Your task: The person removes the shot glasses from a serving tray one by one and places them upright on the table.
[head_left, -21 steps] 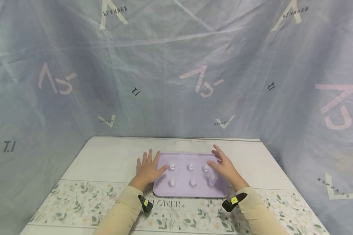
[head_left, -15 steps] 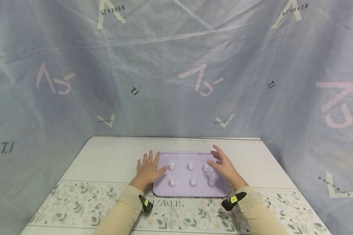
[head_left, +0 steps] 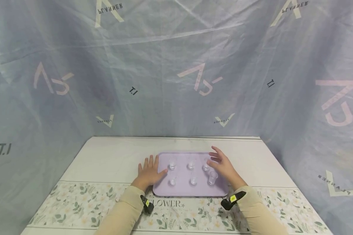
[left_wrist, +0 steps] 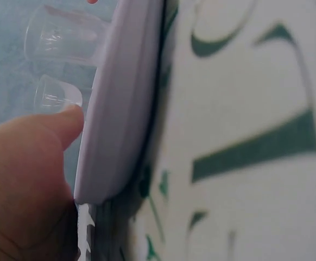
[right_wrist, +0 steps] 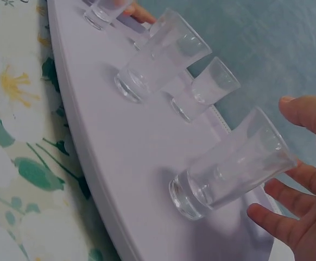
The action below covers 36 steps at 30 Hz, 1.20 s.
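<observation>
A lilac tray (head_left: 180, 173) lies on the table and bears several small clear shot glasses in two rows, all upright. My left hand (head_left: 147, 173) spreads its straight fingers at the tray's left edge, the thumb reaching inward over it. In the left wrist view, that thumb (left_wrist: 65, 120) overlaps a shot glass (left_wrist: 52, 93) beyond the rim. On the right side my right hand (head_left: 224, 165) hovers with loosely bent, parted fingers and holds nothing. Its fingertips come close behind the front right shot glass (right_wrist: 228, 168) in the right wrist view.
A white table cover (head_left: 114, 160) with a flowered band (head_left: 82, 202) and dark lettering lies under the tray. Hanging grey-blue cloth (head_left: 153, 65) closes off the back and both sides. Each wrist wears a black strap (head_left: 233, 200).
My left hand has drawn slightly back toward me, its fingers a little closer together. The right fingers have shifted slightly left and down. The tray and glasses stay in place.
</observation>
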Each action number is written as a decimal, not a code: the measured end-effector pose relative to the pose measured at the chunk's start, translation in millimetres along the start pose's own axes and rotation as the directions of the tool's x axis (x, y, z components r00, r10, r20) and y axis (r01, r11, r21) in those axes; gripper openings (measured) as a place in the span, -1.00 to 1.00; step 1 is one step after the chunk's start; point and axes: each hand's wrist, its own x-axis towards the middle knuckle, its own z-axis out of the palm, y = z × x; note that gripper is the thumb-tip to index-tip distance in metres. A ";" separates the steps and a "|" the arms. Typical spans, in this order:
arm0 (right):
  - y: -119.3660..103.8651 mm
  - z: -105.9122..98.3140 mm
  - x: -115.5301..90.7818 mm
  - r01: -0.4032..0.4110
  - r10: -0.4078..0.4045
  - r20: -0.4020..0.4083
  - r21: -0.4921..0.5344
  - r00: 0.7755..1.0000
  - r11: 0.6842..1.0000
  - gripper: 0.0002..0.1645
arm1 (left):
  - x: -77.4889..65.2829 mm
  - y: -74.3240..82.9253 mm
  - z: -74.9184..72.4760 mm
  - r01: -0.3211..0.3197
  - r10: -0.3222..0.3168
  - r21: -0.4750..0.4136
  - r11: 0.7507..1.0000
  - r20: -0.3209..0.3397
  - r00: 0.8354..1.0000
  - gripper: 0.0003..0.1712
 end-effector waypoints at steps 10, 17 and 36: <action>-23.0 3.2 -5.5 -0.019 0.018 0.033 0.029 0.999 0.999 -0.09 | -3.6 2.8 -1.9 0.015 -0.016 0.025 1.000 0.030 0.999 0.21; 0.1 5.6 1.1 -0.023 0.023 0.010 0.028 1.000 0.999 -0.08 | -2.4 3.1 0.2 0.027 -0.029 0.030 0.999 0.041 0.999 0.21; 7.3 7.3 7.7 -0.029 0.029 -0.003 0.006 1.000 1.000 -0.08 | -7.3 9.0 -10.5 0.044 -0.044 0.002 0.999 0.081 0.996 0.18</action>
